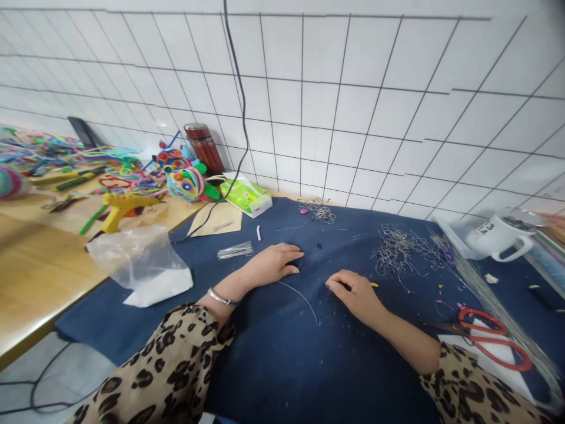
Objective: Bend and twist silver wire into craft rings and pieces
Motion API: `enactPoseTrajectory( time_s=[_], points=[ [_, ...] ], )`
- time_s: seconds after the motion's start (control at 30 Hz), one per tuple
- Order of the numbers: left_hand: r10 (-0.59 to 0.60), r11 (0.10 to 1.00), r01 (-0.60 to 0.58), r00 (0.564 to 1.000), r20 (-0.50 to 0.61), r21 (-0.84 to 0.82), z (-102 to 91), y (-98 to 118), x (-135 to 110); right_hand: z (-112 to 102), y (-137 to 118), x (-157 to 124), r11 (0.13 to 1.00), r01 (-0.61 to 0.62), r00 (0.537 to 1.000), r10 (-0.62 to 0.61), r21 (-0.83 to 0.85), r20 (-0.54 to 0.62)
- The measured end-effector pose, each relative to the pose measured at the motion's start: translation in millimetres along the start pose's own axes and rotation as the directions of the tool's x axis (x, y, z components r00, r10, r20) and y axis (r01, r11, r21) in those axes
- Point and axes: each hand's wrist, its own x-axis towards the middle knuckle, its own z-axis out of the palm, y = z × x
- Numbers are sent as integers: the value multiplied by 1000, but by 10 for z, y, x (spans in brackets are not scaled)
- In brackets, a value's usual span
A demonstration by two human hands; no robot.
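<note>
My left hand (274, 263) lies on the dark blue cloth (282, 365), fingers curled and pinched on the end of a thin curved wire (301, 296) that runs toward me. My right hand (356, 292) rests close by on the cloth, fingers closed around a small yellow-tipped tool (373, 285). Both sleeves carry a leopard print, and a silver bangle sits on my left wrist.
Tangled wire pieces (399, 250) lie at the right and another clump (321, 212) at the back. Red-handled scissors (494, 341), a white mug (501, 235), a clear plastic bag (141, 259), a yellow glue gun (121, 207) and colourful pipe-cleaner crafts (185, 182) surround the cloth.
</note>
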Motion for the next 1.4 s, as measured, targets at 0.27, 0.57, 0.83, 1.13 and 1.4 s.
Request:
enactPoseTrajectory(
  time_s=[0.27, 0.57, 0.83, 1.13, 1.4],
  points=[
    [-102, 995, 104, 984, -144, 8, -337, -200, -85, 21, 21, 5, 999, 28, 1000, -28, -30, 9],
    [-50, 998, 52, 996, 80, -20, -240, -160, -110, 13, 14, 3, 998, 44, 999, -43, -54, 10],
    [-22, 999, 24, 998, 62, -25, -202, -35, -60, 13, -6, 0, 996, 25, 1000, -26, -83, -13],
    [-36, 999, 36, 999, -10, 18, -113, 59, -50, 12, -88, -140, 954, 191, 981, -190, -232, 26],
    [-40, 999, 40, 999, -23, 4, -84, 71, -37, 8, -69, -152, 943, 206, 978, -203, -261, 38]
  ],
)
